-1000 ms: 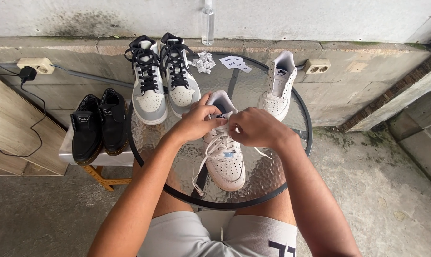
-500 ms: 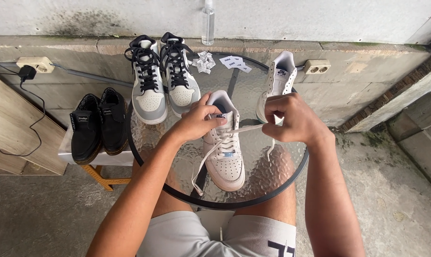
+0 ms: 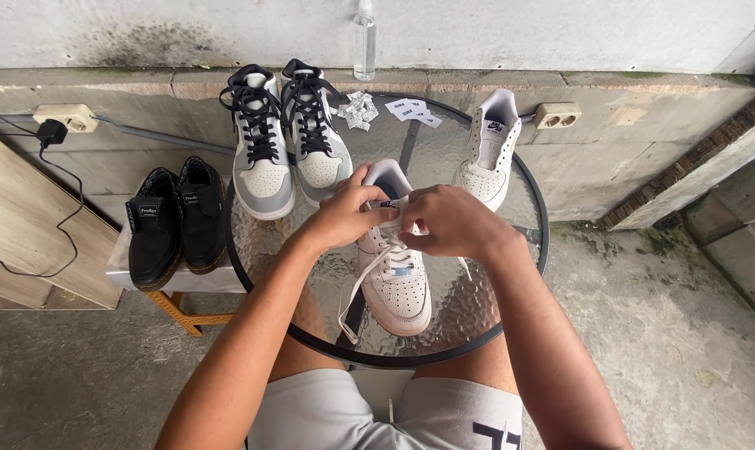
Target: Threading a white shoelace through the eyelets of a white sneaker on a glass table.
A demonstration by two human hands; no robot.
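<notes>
I see my left hand (image 3: 344,215) gripping the collar of the white leather low-top sneaker (image 3: 392,258) at the middle of the round glass table (image 3: 511,292). My right hand (image 3: 448,221) pinches its white lace (image 3: 362,279) at the tongue. Behind stand grey high-tops with black laces (image 3: 285,142) and another white sneaker (image 3: 487,150).

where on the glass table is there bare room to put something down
Bare glass lies along the right rim of the round table, below the second white sneaker. The back is crowded by grey high-tops and paper slips.
</notes>
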